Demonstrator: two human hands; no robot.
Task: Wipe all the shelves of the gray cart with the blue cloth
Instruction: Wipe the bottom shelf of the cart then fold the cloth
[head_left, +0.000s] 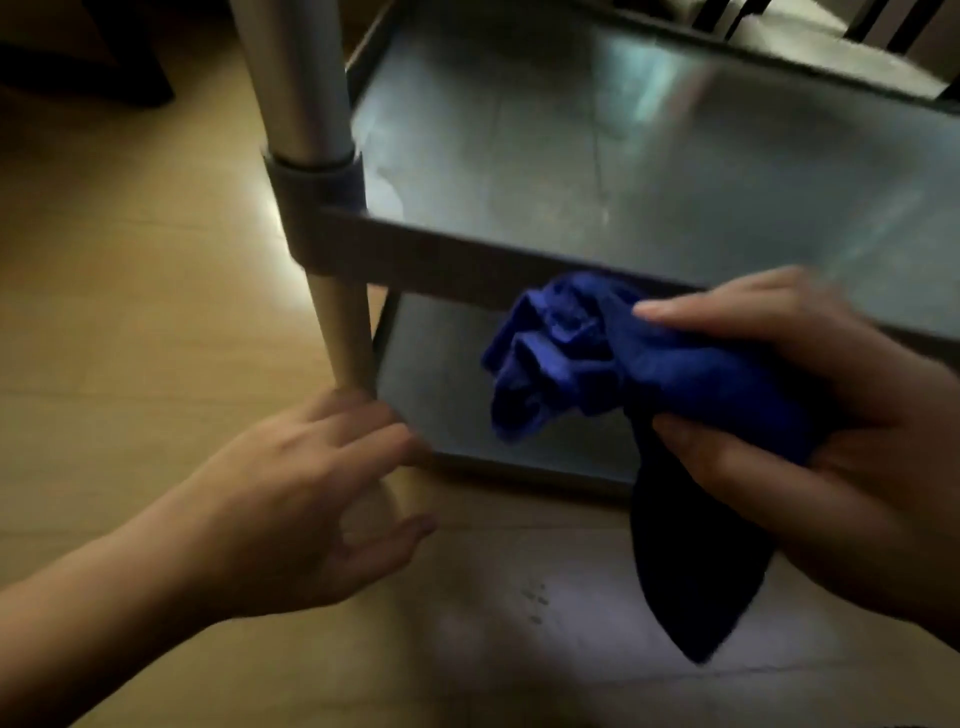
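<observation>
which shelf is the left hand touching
The bottom shelf: the left hand rests at its front left corner, by the post. The middle shelf sits higher, and the right hand holds the cloth in front of its rim.

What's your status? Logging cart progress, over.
Right hand gripping bunched blue cloth at middle shelf front edge. Left hand open by cart leg. Bottom shelf unobstructed.
</observation>
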